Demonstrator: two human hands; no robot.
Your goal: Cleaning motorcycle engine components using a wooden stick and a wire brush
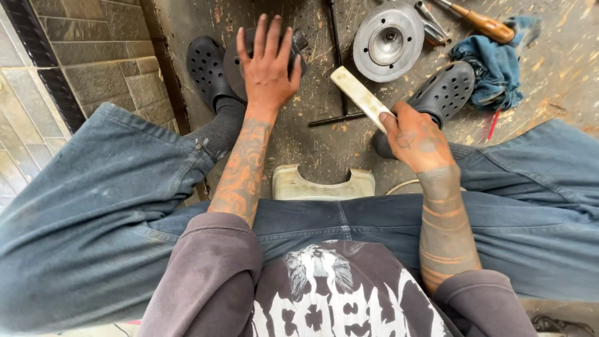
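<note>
Left hand (268,65) flat, fingers (265,34) spread, palm down, right hand (415,137) closed in grip, forearms extended

Both forearms carry banded tattoos below pushed-up purplish-grey sleeves (212,268); faded blue jeans (93,212), dark perforated clogs (444,90), grey socks (223,128), black shirt with white print (337,293).

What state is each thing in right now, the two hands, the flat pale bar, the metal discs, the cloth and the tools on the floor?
Left hand: fingers spread, pressed flat on the dark disc.
Dark disc: on the floor, mostly covered.
Right hand: closed on the pale bar.
Pale bar: held, angled up and away.
Silver disc: flat on the floor, untouched.
Blue cloth: crumpled.
Wooden-handled tool: lying flat, untouched.
</note>
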